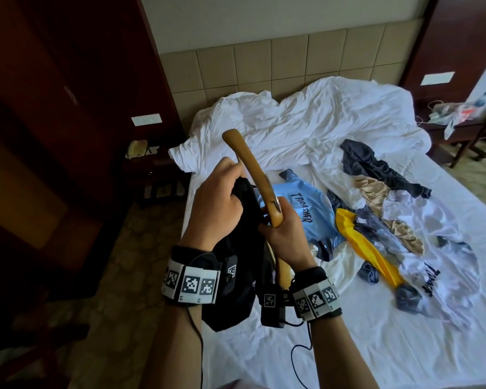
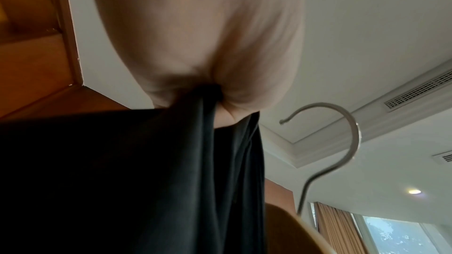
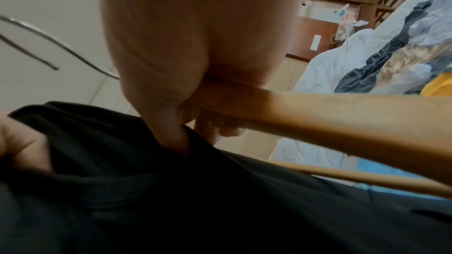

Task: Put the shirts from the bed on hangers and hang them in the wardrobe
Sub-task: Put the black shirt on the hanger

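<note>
While you stand at the side of the white-sheeted bed (image 1: 348,346), your left hand (image 1: 213,203) is clenched on a bunched fold of the black fabric shirt (image 1: 236,279), the cloth pinched between thumb and curled fingers (image 2: 227,111) as the left wrist view shows. Your right hand (image 1: 284,234) wraps around the curved light-brown wooden hanger (image 1: 247,167) near its middle, and its thumb also presses into the black shirt just below the wood, as the right wrist view shows. One arm of the hanger rises free above your hands and points toward the headboard; the other arm runs down behind the black shirt, which hangs from both hands over the bed's near edge. The hanger's silver metal hook (image 2: 342,134) stands out to the side of your hands, clear of the cloth. On the bed beyond your hands lies a light blue T-shirt with dark lettering (image 1: 306,214), and just beside it a bright yellow garment (image 1: 362,245) stretches across a white printed shirt (image 1: 438,279). Farther up the mattress a dark navy garment (image 1: 376,167) and a tan satin piece (image 1: 371,192) are heaped together, touching each other. A crumpled white duvet (image 1: 306,127) is pushed up against the beige padded headboard (image 1: 292,63). A dark wooden wardrobe (image 1: 54,108) stands to your left.
</note>
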{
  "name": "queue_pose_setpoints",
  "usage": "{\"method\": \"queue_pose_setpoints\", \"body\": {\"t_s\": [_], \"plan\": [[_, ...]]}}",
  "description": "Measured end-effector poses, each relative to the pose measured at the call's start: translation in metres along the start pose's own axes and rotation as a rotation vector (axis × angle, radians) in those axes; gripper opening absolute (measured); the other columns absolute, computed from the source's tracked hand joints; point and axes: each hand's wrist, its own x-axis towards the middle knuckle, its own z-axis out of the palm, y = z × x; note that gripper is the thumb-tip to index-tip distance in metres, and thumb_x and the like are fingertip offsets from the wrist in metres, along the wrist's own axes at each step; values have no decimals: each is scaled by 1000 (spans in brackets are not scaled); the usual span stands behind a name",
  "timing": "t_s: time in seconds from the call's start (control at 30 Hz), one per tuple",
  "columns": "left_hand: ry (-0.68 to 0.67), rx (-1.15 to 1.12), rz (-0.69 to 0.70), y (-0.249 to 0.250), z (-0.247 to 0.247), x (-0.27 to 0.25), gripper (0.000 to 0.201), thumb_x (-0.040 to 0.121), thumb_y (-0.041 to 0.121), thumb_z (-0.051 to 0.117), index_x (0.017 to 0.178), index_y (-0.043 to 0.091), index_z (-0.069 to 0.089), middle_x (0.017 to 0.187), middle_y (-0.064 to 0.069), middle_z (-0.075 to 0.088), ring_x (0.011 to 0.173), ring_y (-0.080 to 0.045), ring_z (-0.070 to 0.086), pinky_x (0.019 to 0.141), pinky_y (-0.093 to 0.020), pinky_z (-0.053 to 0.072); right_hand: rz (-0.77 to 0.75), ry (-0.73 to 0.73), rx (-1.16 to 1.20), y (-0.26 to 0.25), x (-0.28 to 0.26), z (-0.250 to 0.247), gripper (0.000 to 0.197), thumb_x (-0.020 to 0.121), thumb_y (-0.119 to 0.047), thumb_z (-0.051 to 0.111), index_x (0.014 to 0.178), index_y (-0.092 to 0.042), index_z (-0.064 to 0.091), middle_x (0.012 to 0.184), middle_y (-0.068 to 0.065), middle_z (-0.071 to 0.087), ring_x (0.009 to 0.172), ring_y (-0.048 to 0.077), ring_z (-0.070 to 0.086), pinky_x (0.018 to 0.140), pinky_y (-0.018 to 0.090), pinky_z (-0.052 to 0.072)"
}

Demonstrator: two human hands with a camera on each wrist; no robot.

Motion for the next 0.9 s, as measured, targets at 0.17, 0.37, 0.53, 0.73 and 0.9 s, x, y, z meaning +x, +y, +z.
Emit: {"method": "queue_pose_setpoints", "body": {"t_s": [0.17, 0.37, 0.53, 0.73, 0.9], "plan": [[48, 50, -8, -10, -9, 0, 36, 64, -17, 38, 77, 17, 40, 86, 4, 43, 74, -23, 48, 65, -51, 47, 31, 0, -63, 7, 0, -1, 32, 69, -16, 75, 95, -17, 57, 86, 5, 67, 79, 27, 65, 74, 45, 56], [222, 79, -75, -31, -27, 4, 29, 62, -15, 38, 71, 13, 40, 83, 0, 45, 75, -26, 48, 64, -55, 44, 50, 133, -158, 17, 9, -7, 26, 81, 1, 70, 96, -19, 63, 84, -3, 72, 78, 16, 69, 77, 47, 57], [241, 85, -115, -37, -22, 5, 30, 62, -16, 40, 70, 13, 42, 82, 1, 45, 73, -23, 47, 60, -49, 42, 77, 164, -42, 6, 16, -25, 26, 79, 4, 72, 90, -20, 69, 86, 0, 76, 81, 19, 73, 78, 45, 61], [299, 242, -373, -65, -13, 1, 31, 72, -14, 50, 79, 15, 58, 96, 8, 49, 85, -11, 49, 63, -27, 33, 72, 288, 27, -4, 18, -40, 13, 77, 9, 63, 82, -3, 60, 70, 9, 63, 63, 14, 56, 65, 30, 48], [154, 307, -628, -95, -3, -14, 34, 78, -9, 58, 98, 18, 63, 116, 1, 49, 107, -24, 57, 75, -36, 40, 157, 493, 120, 3, 22, -51, 16, 78, 9, 62, 81, -7, 60, 68, 0, 60, 59, 9, 51, 64, 31, 45]]}}
